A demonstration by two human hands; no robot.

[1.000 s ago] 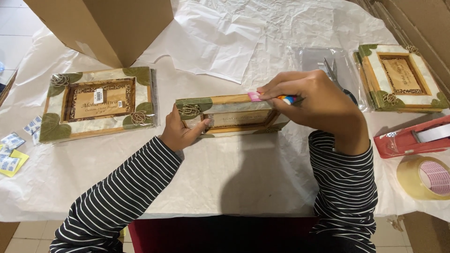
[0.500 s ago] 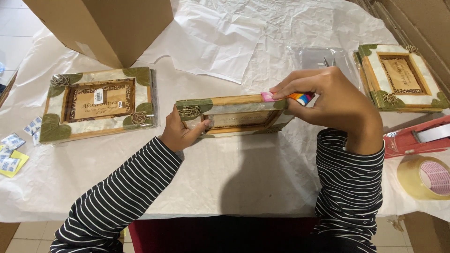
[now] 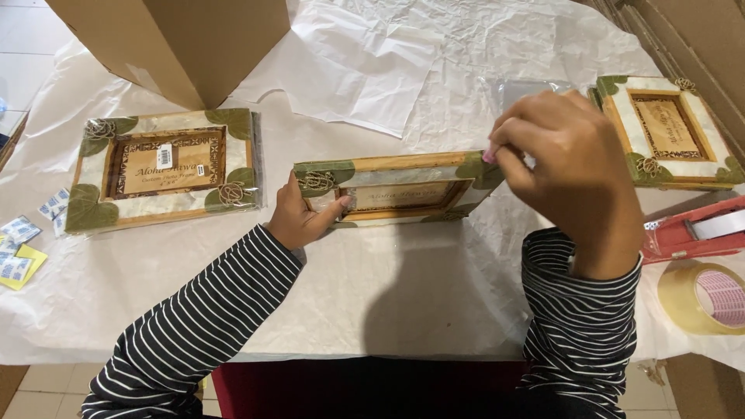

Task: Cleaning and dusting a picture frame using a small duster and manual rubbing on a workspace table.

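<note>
Picture frame (image 3: 396, 190) stands tilted on edge at table (image 3: 403, 287) centre. Left hand (image 3: 304, 219) grips its left end, thumb on front. Right hand (image 3: 570, 167) hovers at right corner, fingertips pinched; contents unclear.

Rectangular wooden picture frame (image 3: 392, 188) w/ cream pearly face, green leaf corners & gold rim. Long sleeves (image 3: 578, 310): black-white stripes. Bench under crinkled white paper sheet (image 3: 372, 287). Plastic tape dispenser (image 3: 691, 233) was red; cardboard box (image 3: 178, 39) plain brown.

A wooden picture frame (image 3: 396, 190) (green leaf corners, pale inlay) stands tilted on its long edge.
</note>
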